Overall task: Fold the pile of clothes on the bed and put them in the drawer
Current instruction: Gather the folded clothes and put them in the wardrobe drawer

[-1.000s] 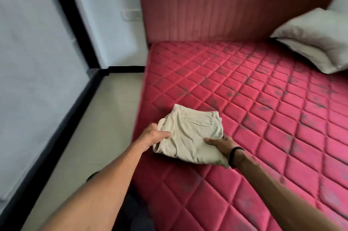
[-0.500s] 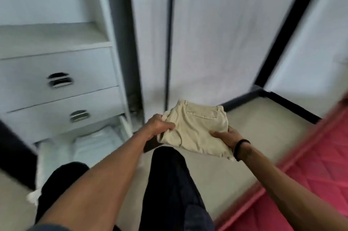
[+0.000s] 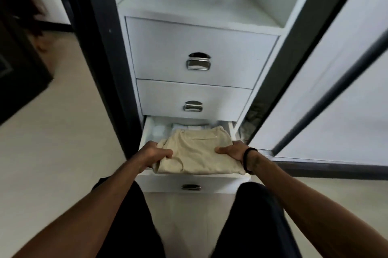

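The left hand [image 3: 155, 153] grips the nine o'clock edge of the folded beige trousers [image 3: 197, 150], thumb lying on top of the cloth and the fingers curled under it. The right hand [image 3: 232, 150], a black band [image 3: 248, 158] round its wrist, holds the three o'clock edge the same way, thumb on top. The trousers sit level between the two hands, waistband toward twelve o'clock, over the open bottom drawer [image 3: 189, 182]; whether the cloth already rests on what lies in the drawer cannot be told. Beyond the trousers, at twelve o'clock inside the drawer, folded white clothes [image 3: 190, 126] show along the back, with a pale rounded item at about ten o'clock, too blurred to name. The drawer's front panel, with a metal handle, faces six o'clock, between the person's dark-clad legs [image 3: 134, 222]. Above the open drawer, toward twelve o'clock, are two closed white drawers [image 3: 195, 98], each with a metal cup handle, and over them a white shelf [image 3: 197, 5]. A sliding wardrobe door [image 3: 336, 93] stands at three o'clock, pale floor [image 3: 63, 142] at nine.
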Motion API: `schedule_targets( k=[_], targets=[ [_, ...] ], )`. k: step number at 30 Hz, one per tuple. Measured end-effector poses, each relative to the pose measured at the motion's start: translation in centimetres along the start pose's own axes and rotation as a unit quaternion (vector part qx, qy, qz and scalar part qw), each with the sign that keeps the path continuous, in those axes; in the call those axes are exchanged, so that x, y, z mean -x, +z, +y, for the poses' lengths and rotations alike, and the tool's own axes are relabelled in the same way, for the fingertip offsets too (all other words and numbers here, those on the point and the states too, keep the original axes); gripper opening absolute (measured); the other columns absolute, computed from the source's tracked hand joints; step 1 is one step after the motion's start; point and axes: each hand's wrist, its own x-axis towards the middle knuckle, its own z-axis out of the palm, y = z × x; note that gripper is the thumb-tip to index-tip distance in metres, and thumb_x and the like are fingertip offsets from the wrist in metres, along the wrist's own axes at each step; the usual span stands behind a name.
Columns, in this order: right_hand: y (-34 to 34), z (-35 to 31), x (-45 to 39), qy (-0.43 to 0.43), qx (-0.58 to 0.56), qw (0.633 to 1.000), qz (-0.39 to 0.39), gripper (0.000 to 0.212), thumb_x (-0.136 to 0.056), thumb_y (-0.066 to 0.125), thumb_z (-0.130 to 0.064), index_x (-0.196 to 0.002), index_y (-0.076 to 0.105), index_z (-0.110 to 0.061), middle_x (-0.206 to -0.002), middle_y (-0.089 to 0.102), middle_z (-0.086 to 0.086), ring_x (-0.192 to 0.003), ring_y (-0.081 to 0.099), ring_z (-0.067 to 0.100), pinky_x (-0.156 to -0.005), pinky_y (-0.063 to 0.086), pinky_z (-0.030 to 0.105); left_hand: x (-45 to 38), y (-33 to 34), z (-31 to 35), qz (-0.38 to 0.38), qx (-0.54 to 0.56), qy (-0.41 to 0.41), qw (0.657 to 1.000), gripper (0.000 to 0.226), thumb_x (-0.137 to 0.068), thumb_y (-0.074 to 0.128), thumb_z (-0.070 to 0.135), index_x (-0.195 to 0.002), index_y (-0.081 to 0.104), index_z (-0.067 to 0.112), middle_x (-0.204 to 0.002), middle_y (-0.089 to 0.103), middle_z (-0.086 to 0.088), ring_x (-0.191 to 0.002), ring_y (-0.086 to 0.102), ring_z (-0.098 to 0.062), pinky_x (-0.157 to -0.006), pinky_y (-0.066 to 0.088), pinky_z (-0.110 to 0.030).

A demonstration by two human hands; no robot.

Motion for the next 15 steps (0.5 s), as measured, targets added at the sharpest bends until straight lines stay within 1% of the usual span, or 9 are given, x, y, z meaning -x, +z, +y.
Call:
schedule_targets(
  k=[1, 2, 4, 6, 8, 10, 12, 13, 15],
  targets=[
    [1.1, -0.1, -1.3, 0.005, 0.005, 1.0, -0.004, 0.065, -0.076, 0.09, -0.037, -0.127, 0.062, -0.009, -0.11, 0.07, 0.006, -0.093, 0.067, 0.023, -0.075, 0.055, 0.03, -1.2, -0.5, -0.3, 0.004, -0.016, 0.004, 1.0, 0.043, -0.069, 0.083, 0.027, -0.106, 0.071, 0.009, -0.104, 0.074, -0.012, -0.091, 0.071, -0.026, -0.079, 0.06, -0.036],
    [2.0, -0.3, -2.6, 0.006, 0.007, 1.0, -0.004, 0.063, -0.077, 0.089, -0.036, -0.127, 0.063, -0.008, -0.108, 0.07, 0.005, -0.092, 0.067, 0.023, -0.074, 0.055, 0.03, -2.5, -0.9, -0.4, 0.009, -0.031, 0.011, 0.999, 0.042, -0.069, 0.084, 0.029, -0.104, 0.072, 0.009, -0.106, 0.075, -0.012, -0.095, 0.071, -0.027, -0.086, 0.06, -0.038],
    [3.2, -0.3, -5.4, -0.001, -0.006, 1.0, 0.0, 0.057, -0.079, 0.088, -0.031, -0.125, 0.067, -0.006, -0.114, 0.073, 0.009, -0.101, 0.069, 0.028, -0.09, 0.058, 0.039, -4.9, -1.5, -0.3, 0.009, -0.067, 0.035, 0.997, 0.052, -0.068, 0.085, 0.035, -0.113, 0.071, 0.011, -0.114, 0.073, -0.011, -0.103, 0.069, -0.028, -0.094, 0.057, -0.04],
    [4.1, 0.0, -7.5, -0.012, -0.013, 1.0, 0.021, 0.052, -0.081, 0.087, -0.021, -0.127, 0.066, -0.005, -0.12, 0.072, 0.015, -0.108, 0.069, 0.032, -0.097, 0.056, 0.046, -6.5, -1.8, -0.8, 0.011, -0.16, 0.053, 0.986, 0.065, -0.079, 0.081, 0.041, -0.133, 0.058, 0.013, -0.128, 0.065, -0.009, -0.114, 0.063, -0.029, -0.098, 0.053, -0.04],
    [5.1, 0.8, -9.1, -0.01, 0.052, 0.997, 0.06, 0.051, -0.083, 0.083, -0.009, -0.13, 0.063, -0.003, -0.124, 0.069, 0.018, -0.107, 0.066, 0.03, -0.093, 0.055, 0.038, -7.5, -1.3, -1.5, 0.015, -0.275, 0.066, 0.959, 0.075, -0.087, 0.075, 0.046, -0.145, 0.039, 0.016, -0.139, 0.055, -0.012, -0.124, 0.056, -0.033, -0.101, 0.05, -0.043],
    [6.4, 1.2, -9.0, 0.0, 0.17, 0.978, 0.122, 0.042, -0.085, 0.076, -0.01, -0.124, 0.063, -0.003, -0.123, 0.067, 0.018, -0.108, 0.064, 0.031, -0.088, 0.052, 0.034, -7.8, -0.5, -1.6, -0.01, -0.357, 0.087, 0.93, 0.084, -0.084, 0.075, 0.056, -0.149, 0.035, 0.021, -0.14, 0.051, -0.012, -0.128, 0.051, -0.034, -0.103, 0.048, -0.044],
    [8.6, 1.3, -7.3, -0.023, 0.164, 0.974, 0.157, 0.026, -0.088, 0.074, -0.02, -0.11, 0.066, -0.008, -0.114, 0.07, 0.015, -0.107, 0.065, 0.033, -0.088, 0.05, 0.033, -7.0, 1.0, -1.3, -0.085, -0.39, 0.138, 0.906, 0.073, -0.075, 0.08, 0.062, -0.134, 0.051, 0.03, -0.127, 0.057, -0.004, -0.119, 0.055, -0.026, -0.091, 0.048, -0.036],
    [9.8, 1.7, -6.3, -0.038, 0.146, 0.978, 0.141, 0.018, -0.089, 0.073, -0.024, -0.098, 0.067, -0.011, -0.104, 0.073, 0.014, -0.1, 0.067, 0.032, -0.083, 0.051, 0.032, -6.5, 2.0, -1.2, -0.122, -0.41, 0.163, 0.889, 0.063, -0.071, 0.083, 0.062, -0.12, 0.056, 0.033, -0.116, 0.058, 0.0, -0.111, 0.057, -0.023, -0.083, 0.045, -0.033],
    [12.4, 3.3, -3.6, -0.031, 0.13, 0.991, 0.032, 0.023, -0.091, 0.073, -0.03, -0.08, 0.066, -0.011, -0.081, 0.076, 0.016, -0.074, 0.071, 0.028, -0.064, 0.052, 0.031, -5.5, 4.2, -1.1, -0.146, -0.471, 0.211, 0.844, 0.048, -0.07, 0.086, 0.054, -0.101, 0.057, 0.031, -0.103, 0.056, 0.002, -0.102, 0.06, -0.023, -0.074, 0.04, -0.032]
  ],
)
